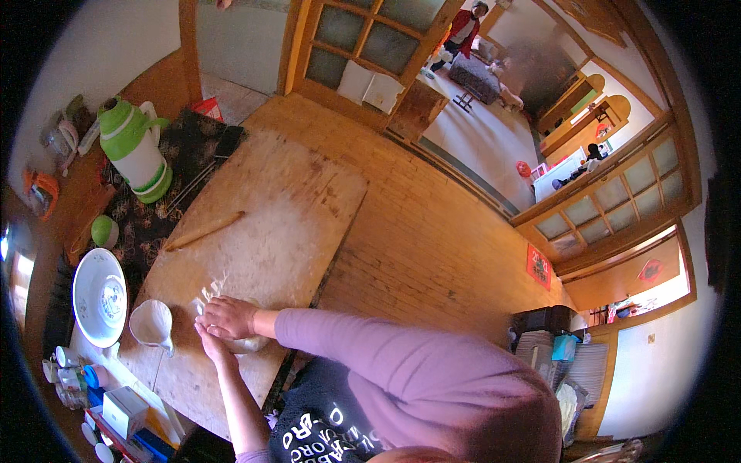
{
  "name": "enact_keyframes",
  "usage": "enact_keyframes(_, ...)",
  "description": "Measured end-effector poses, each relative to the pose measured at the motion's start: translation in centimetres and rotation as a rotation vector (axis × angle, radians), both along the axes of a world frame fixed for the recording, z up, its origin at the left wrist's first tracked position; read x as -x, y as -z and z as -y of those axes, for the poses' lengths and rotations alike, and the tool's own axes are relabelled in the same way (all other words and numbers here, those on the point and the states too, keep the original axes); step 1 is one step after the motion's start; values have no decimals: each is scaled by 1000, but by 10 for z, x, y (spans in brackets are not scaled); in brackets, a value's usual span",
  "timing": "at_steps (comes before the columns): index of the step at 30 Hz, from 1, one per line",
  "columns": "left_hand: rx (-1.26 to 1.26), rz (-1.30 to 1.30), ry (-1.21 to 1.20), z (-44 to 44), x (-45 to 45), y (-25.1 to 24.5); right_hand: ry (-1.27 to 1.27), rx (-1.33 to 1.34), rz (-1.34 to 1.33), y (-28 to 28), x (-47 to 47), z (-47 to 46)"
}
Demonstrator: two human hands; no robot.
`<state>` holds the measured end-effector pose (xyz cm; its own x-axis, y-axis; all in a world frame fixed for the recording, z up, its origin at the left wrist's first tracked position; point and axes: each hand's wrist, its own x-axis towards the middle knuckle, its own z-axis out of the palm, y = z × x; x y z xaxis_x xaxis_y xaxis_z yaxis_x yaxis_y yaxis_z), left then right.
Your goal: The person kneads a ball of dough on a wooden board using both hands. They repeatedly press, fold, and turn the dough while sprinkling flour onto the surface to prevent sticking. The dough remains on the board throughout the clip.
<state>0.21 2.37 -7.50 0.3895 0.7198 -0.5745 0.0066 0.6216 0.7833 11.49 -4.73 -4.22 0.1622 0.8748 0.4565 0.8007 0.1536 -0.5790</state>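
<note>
Over the near part of a large wooden board [272,185], both my hands press together on pale, floury dough [250,345]. My right hand [230,317] lies on top with its fingers bent over. Lower down, my left hand [215,346] meets it from the side, fingertips close against the right fingers. Ragged whitish strands [213,289] stick out past my right hand. The hands hide most of the dough, and whether a bowl sits under it is unclear. A white pitcher [151,324] with a spout or handle stands just left of my hands.
A wooden rolling pin [205,230] lies on the floured board. Left of it stand a white enamel basin [99,295] and a green-and-white thermos [134,150]. Boxes [124,412] and jars crowd the lower left. In the far room a person [463,32] stands near a covered table.
</note>
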Motion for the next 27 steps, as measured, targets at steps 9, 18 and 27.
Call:
enact_keyframes(9, -510, -34, 162, -4, -3, 29, 650, 266, -194, 9, -39, -13)
enact_keyframes(18, -489, -175, 90, 16, 4, 2, 532, 387, -593, 9, -28, 15)
enact_keyframes(27, -591, -102, 206, 40, 1, -29, 758, 410, -963, 16, -54, 26)
